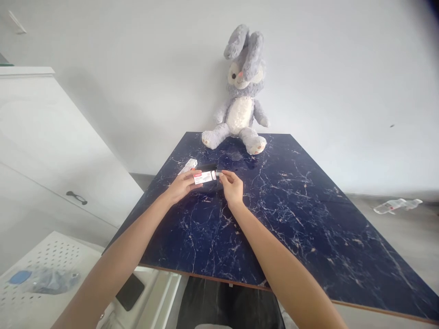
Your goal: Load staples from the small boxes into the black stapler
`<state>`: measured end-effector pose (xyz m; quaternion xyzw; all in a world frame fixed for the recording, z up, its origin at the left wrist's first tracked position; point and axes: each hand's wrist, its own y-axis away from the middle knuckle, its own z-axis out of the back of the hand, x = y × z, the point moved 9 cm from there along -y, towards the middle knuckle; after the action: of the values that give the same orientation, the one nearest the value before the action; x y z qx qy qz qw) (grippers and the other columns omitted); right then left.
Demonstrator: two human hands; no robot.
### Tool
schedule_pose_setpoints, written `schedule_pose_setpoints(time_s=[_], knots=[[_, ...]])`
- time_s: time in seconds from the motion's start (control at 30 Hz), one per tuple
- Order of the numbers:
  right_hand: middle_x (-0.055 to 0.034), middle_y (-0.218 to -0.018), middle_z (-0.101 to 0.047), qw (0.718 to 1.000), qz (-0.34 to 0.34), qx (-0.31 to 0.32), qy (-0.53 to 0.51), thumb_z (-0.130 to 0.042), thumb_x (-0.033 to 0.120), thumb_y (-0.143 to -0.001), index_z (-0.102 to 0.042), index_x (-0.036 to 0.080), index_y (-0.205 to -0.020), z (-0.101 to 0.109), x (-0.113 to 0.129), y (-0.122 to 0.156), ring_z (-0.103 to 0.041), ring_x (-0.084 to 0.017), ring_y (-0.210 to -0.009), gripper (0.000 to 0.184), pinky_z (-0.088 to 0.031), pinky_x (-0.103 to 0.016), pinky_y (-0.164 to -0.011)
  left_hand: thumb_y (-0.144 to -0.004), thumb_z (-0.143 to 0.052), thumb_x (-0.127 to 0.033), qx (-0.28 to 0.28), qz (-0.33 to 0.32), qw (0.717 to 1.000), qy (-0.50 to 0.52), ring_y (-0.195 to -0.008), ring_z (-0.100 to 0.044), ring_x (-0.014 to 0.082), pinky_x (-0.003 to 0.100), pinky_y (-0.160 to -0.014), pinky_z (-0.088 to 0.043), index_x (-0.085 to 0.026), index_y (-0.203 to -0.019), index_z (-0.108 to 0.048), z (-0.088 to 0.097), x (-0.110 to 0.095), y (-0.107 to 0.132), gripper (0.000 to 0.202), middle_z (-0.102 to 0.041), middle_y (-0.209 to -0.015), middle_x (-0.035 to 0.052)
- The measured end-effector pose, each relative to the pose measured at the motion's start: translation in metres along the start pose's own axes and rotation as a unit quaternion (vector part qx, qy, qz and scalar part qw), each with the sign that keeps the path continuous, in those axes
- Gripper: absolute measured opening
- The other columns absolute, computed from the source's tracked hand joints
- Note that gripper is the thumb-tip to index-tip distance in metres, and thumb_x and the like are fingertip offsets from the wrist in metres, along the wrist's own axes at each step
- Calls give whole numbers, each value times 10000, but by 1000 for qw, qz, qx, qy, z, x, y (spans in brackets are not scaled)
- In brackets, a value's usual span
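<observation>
My left hand [181, 185] is closed round a small white tube with a red label [203, 177], held just above the dark blue marbled table [291, 214]. My right hand [233, 186] pinches the tube's right end, where the cap is. A small white and red box [188, 166] lies on the table just behind my left hand. A dark object [207, 167] lies behind the tube.
A grey and white plush rabbit [242, 100] sits at the table's far edge against the white wall. A white cabinet [51, 151] stands at the left. A white perforated stool [44, 274] with a plastic bottle stands below left. A crushed bottle [396, 205] lies on the floor at right.
</observation>
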<state>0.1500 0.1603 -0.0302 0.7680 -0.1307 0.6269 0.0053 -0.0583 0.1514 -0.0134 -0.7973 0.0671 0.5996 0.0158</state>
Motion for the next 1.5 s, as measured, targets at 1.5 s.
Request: schedule_pose_setpoints(time_s=[1.5], knots=[[-52,-931,-744,975,-110,156,-115,-834,462,-675,-733,178,-906,-23,-4,4,-699,-174,-826,380,-587,-365,-891,-794,-790,-227,70,-18,997,34,-1124,-668,265,390,-973,-562,-176,-1084,-769,-15,-8,8,295,-712,-1211,108]])
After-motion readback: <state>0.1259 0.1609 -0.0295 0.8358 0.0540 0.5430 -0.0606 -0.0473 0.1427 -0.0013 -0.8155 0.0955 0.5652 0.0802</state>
